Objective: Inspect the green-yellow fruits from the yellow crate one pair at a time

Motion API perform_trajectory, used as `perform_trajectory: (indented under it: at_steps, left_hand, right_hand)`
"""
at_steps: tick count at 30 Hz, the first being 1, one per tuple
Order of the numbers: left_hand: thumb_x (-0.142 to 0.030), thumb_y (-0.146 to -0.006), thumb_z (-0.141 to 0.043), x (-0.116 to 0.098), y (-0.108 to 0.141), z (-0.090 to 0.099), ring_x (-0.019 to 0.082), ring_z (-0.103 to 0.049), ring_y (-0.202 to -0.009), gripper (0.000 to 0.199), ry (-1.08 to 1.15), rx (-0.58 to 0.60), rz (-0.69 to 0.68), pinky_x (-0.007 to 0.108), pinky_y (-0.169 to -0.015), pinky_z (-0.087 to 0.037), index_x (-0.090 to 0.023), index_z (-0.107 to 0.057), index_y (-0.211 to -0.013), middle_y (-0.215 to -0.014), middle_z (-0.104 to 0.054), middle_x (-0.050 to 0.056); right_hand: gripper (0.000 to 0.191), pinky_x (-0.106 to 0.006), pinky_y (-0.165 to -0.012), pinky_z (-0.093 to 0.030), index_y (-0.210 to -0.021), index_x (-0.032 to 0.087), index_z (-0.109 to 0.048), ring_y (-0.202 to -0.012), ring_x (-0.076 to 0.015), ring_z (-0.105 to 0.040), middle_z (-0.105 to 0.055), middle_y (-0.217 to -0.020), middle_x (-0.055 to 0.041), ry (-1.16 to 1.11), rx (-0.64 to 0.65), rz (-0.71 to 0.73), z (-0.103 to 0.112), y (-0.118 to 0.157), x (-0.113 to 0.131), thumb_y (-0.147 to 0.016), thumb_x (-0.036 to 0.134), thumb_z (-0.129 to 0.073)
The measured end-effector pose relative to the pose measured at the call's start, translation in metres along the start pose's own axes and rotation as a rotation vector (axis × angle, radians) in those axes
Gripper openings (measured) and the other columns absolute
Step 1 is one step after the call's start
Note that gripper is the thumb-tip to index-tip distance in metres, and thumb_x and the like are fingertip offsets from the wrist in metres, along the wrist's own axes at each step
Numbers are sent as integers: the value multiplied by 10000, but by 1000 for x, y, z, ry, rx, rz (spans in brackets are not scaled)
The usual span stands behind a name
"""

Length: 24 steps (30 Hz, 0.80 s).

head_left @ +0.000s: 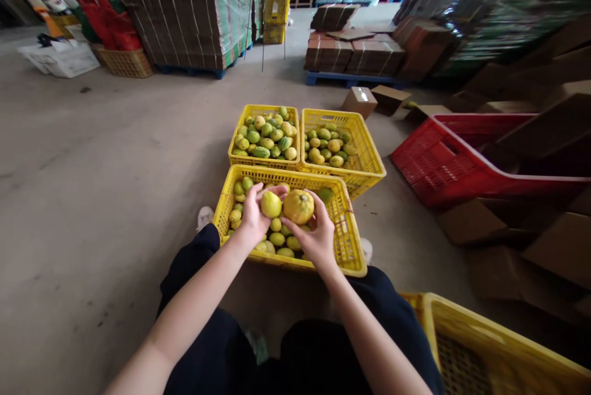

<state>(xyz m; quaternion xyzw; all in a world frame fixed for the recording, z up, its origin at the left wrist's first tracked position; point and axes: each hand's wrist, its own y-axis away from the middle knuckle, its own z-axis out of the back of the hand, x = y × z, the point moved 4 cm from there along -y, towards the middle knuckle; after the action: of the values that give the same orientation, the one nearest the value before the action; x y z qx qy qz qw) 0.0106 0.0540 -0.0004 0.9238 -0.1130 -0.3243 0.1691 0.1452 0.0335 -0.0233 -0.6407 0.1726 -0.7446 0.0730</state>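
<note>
My left hand (255, 215) is closed around a small, smooth yellow-green fruit (271, 204). Beside it, my right hand (318, 230) grips a larger, faintly ribbed yellow fruit (298, 207) that looks like a small melon, its stem end facing up. Both are held close together above the near yellow crate (353, 253). Inside that crate lie several loose yellow-green fruits (277, 239), partly hidden by my hands and wrists.
Behind the near crate stand a left yellow crate (264, 162) full of green and yellow fruits and a right yellow crate (369, 146) partly filled. A red crate (422, 164) and cardboard boxes (480, 219) crowd the right. Another yellow crate (503, 336) is by my right knee.
</note>
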Motion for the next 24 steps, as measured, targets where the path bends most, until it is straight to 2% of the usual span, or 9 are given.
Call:
perform_trajectory:
  at_steps: [4, 7, 9, 11, 13, 15, 18, 24]
  left_hand:
    - [-371, -859, -445, 1, -1, 2, 264, -664, -958, 364, 98, 0, 165, 377, -887, -515, -95, -679, -896, -849, -719, 130]
    - [-335, -873, -475, 0, -3, 3, 251, -671, -954, 305, 105, -14, 183, 371, -885, -526, -107, -655, -965, -899, -715, 129]
    - [-291, -893, -479, 1, -5, 5, 233, -680, -941, 286, 87, -58, 195, 344, -866, -536, -99, -632, -1041, -940, -711, 133]
    - [-294, -926, -457, 4, -6, 7, 220, -691, -924, 321, 78, -95, 227, 320, -827, -551, -83, -598, -1121, -973, -708, 145]
    - [-347, -955, -414, 6, -7, 9, 218, -700, -906, 397, 96, -105, 259, 309, -780, -568, -62, -563, -1188, -993, -706, 164]
    - [-378, -973, -360, 7, -8, 11, 225, -708, -887, 471, 137, -99, 281, 304, -744, -579, -26, -529, -1237, -996, -703, 190]
    - [-371, -980, -323, 9, -8, 12, 234, -717, -851, 515, 190, -98, 303, 305, -699, -589, 8, -485, -1290, -982, -702, 210]
    - [-364, -972, -352, 10, -9, 13, 242, -719, -829, 519, 248, -122, 314, 340, -686, -606, -30, -441, -1359, -1037, -690, 210]
  right_hand:
    - [720, -444, -964, -495, -1204, 205, -547, -1105, -280, -605, -618, -1239, -100, -139, -74, -191, -5, -2, -7, -561, 313, -852]
    - [754, -431, -935, -514, -1269, 236, -501, -1025, -250, -645, -674, -1122, -55, -306, -120, -318, -5, -4, -11, -596, 307, -835]
    - [750, -389, -855, -556, -1307, 283, -463, -969, -223, -668, -695, -1054, -14, -437, -141, -420, -3, -6, -15, -641, 313, -808]
    - [621, -336, -743, -589, -1237, 293, -517, -902, -201, -685, -702, -1025, 3, -564, -130, -550, -1, -8, -21, -677, 326, -782]
    - [401, -322, -677, -605, -1084, 259, -602, -852, -195, -693, -712, -992, -5, -691, -84, -697, -1, -9, -25, -720, 350, -744]
    - [239, -347, -676, -619, -958, 230, -641, -819, -204, -700, -726, -919, -22, -811, -43, -833, -3, -8, -28, -776, 378, -688]
    - [205, -357, -707, -626, -904, 201, -658, -769, -201, -705, -731, -816, -35, -929, -52, -971, -5, -5, -29, -842, 391, -616]
    - [195, -343, -764, -615, -886, 180, -655, -754, -183, -706, -726, -822, -41, -978, -139, -1051, -6, -2, -33, -874, 359, -579]
